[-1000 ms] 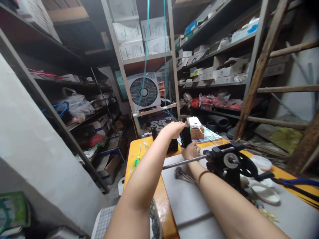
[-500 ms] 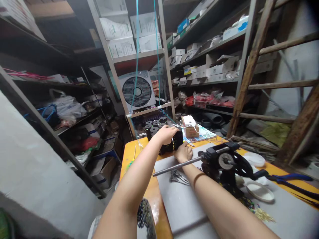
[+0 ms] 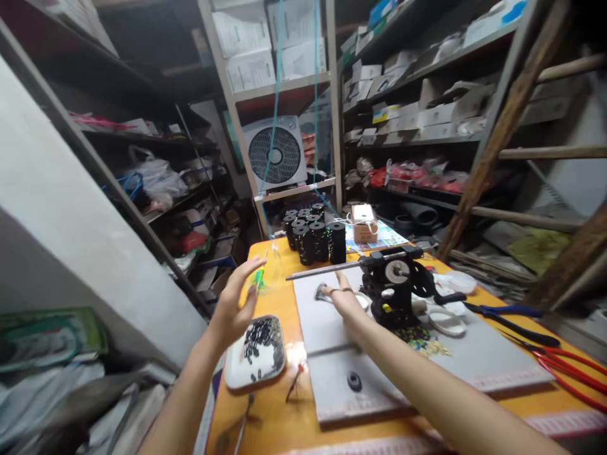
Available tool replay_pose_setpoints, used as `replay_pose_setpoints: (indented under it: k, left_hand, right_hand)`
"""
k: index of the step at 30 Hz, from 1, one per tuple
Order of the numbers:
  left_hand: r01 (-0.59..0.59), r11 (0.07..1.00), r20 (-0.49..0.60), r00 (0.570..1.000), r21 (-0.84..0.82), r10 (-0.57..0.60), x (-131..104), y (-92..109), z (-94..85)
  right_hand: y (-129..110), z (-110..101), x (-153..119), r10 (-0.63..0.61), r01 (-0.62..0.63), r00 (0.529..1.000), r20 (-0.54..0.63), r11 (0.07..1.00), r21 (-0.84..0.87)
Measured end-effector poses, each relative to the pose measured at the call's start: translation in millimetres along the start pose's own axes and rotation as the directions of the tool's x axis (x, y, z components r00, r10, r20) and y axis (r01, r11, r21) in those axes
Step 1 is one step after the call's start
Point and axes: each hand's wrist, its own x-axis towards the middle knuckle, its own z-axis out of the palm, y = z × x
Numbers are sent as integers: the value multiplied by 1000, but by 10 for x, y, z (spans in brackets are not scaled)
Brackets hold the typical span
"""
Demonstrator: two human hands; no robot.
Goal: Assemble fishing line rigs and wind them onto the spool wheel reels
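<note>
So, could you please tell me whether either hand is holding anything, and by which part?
The left hand is open and holds nothing. The right hand is at the dark-tipped bundle, but whether it grips it cannot be told.

Board [image 3: 332,366] near side: open exc. blk ring [image 3: 354,381] | rod [image 3: 315,272] x-ing far side | blk rolls [image 3: 304,245] block rear

I see a small bundle of thin, dark-tipped strands [image 3: 320,293] lying partly hidden on the pale grey board [image 3: 332,379]; green-flecked black cylinders [image 3: 319,243] stand upright, clustered on the orange-yellow table [image 3: 279,414].
</note>
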Motion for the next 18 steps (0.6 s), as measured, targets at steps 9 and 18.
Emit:
replay_pose_setpoints:
  k: [9, 18]
  left_hand:
    - [727, 663, -159, 686, 180, -710, -3220, 1089, -668]
    - [866, 443, 454, 306, 233, -837, -4517, 1607, 327]
  right_hand:
    - [189, -810, -1776, -672, 521, 507, 539, 738, 429]
    - [1131, 4, -2599, -103, 641, -202, 974, 738, 211]
